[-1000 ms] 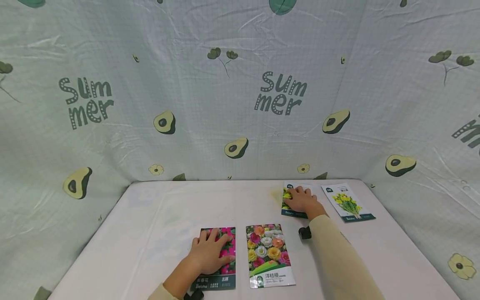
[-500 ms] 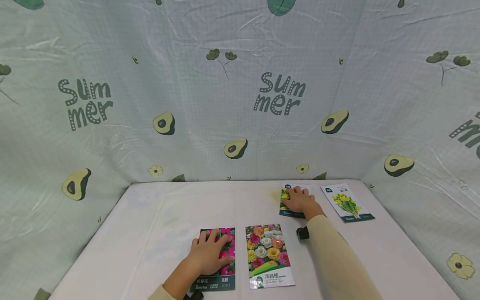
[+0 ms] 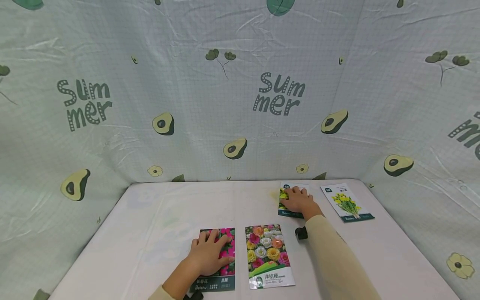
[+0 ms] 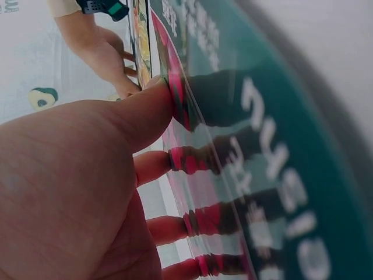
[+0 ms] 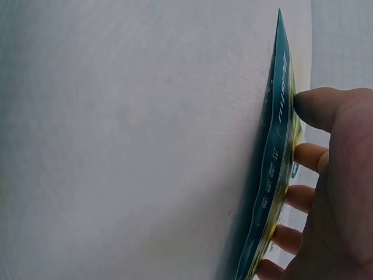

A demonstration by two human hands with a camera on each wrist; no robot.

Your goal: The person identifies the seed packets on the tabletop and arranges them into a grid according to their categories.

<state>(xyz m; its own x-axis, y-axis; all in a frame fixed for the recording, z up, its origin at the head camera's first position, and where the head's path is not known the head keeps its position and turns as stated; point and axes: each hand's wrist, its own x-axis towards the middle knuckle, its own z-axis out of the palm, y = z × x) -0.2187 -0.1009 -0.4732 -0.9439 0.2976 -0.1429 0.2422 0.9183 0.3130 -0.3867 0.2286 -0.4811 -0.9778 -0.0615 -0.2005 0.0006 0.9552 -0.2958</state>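
Spread fingertips of my left hand (image 3: 207, 255) press on a seed packet with pink flowers (image 3: 221, 283) that lies flat near the table's front; the left wrist view shows thumb and fingers touching its glossy face. Farther back, my right hand (image 3: 298, 201) rests on a seed packet with yellow flowers (image 3: 286, 213), hiding much of its picture. In the right wrist view the thumb and fingertips touch the top of this packet (image 5: 278, 128), whose near edge stands slightly off the table. Neither hand is curled round its packet.
Between the hands lies a seed packet with multicoloured flowers (image 3: 268, 258). Another packet with a yellow bunch (image 3: 347, 203) lies at the back right. A pale table (image 3: 168, 208) bears them all, and a printed curtain (image 3: 198, 96) hangs behind it.
My right hand and the packet under it have shifted slightly left. The left hand stays on the pink-flower packet. The head view has tilted a little.
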